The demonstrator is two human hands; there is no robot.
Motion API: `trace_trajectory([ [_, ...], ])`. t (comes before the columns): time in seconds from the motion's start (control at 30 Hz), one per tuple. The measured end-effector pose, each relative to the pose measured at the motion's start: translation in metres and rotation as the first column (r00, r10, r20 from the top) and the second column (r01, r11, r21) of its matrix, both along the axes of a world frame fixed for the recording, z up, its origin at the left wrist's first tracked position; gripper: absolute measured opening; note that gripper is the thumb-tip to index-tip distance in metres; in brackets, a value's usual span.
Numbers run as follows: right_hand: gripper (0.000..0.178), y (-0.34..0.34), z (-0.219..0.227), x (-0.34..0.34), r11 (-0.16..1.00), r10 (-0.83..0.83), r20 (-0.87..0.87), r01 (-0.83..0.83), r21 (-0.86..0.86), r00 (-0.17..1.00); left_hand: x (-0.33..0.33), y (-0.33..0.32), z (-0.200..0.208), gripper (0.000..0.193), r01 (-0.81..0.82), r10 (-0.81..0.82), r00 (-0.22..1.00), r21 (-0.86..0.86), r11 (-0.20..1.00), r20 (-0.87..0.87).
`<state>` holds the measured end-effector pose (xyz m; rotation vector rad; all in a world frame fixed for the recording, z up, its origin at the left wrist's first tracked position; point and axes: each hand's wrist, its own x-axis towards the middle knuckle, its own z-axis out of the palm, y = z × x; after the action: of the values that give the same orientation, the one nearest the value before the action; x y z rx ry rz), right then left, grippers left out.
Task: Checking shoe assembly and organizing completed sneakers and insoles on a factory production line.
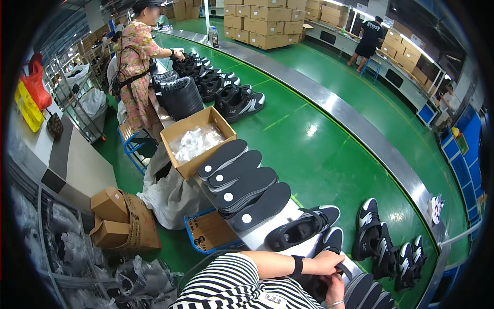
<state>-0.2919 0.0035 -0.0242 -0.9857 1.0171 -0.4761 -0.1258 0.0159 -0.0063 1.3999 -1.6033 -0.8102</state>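
Note:
My left hand (327, 262), with a black band at the wrist, and my right hand (335, 288), with a bracelet, meet at the bench's near end. Both are closed on a dark flat piece (346, 271) like an insole; most of it is hidden by my fingers. Just beyond them is a black shoe (332, 238) with a grey toe, its rear covered by my hands. To its left, another black shoe (296, 230) lies with its opening showing. Dark insoles (262, 207) with white round stickers are stacked along the bench, and more insoles (360, 289) lie beside my right hand.
An open cardboard box (170, 145) of white crumpled pieces stands beyond the insoles. Several finished-looking shoes (368, 232) sit on the green surface (309, 149) at right. A co-worker (136, 67) handles shoes at far left. A blue crate (193, 234) is below the bench, near cardboard boxes (126, 216).

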Motion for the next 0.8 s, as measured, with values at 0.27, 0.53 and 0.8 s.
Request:
trace_trajectory([
  [0.27,0.022,-0.021,0.000,0.048,0.999,-0.011,-0.038,0.013,0.040,0.999,-0.003,0.003,0.009,0.022,0.064,-0.066,0.997,0.068,0.996,0.028],
  [0.53,0.027,0.000,0.043,0.064,0.995,-0.071,-0.158,0.082,0.063,0.985,0.004,-0.001,0.012,0.020,0.043,-0.036,0.998,0.159,0.986,-0.047],
  [0.8,0.009,0.013,0.024,0.027,0.969,-0.246,0.031,0.247,-0.028,0.969,0.006,-0.002,0.015,0.018,-0.014,0.052,0.991,0.291,0.957,-0.123],
])
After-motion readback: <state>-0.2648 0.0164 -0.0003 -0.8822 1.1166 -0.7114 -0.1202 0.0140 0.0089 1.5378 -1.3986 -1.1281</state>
